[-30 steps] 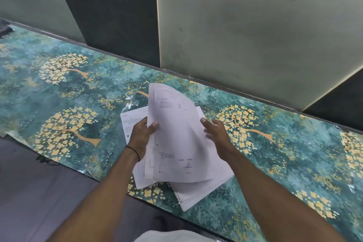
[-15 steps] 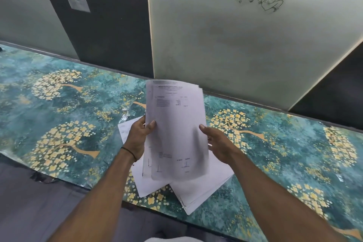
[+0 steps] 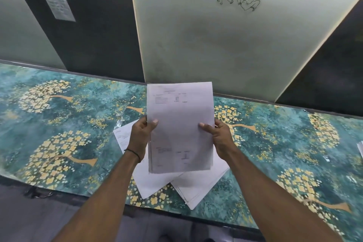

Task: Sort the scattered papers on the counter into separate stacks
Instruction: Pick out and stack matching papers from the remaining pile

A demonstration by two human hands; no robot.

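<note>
While more papers (image 3: pixel 198 186) lie on the patterned bench (image 3: pixel 78 116), left hand (image 3: pixel 140 135) and right hand (image 3: pixel 221 137) fingers clamp a raised sheaf of papers (image 3: pixel 180 124) by its sides.

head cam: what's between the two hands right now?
The held sheaf spans the gap between left hand and right hand, each gripping a side edge. Head view shows it.

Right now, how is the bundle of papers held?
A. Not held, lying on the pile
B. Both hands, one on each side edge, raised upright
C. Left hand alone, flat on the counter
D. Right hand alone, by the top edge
B: the left hand and right hand grip opposite side edges of the bundle, raised upright above the pile on the counter.
</note>
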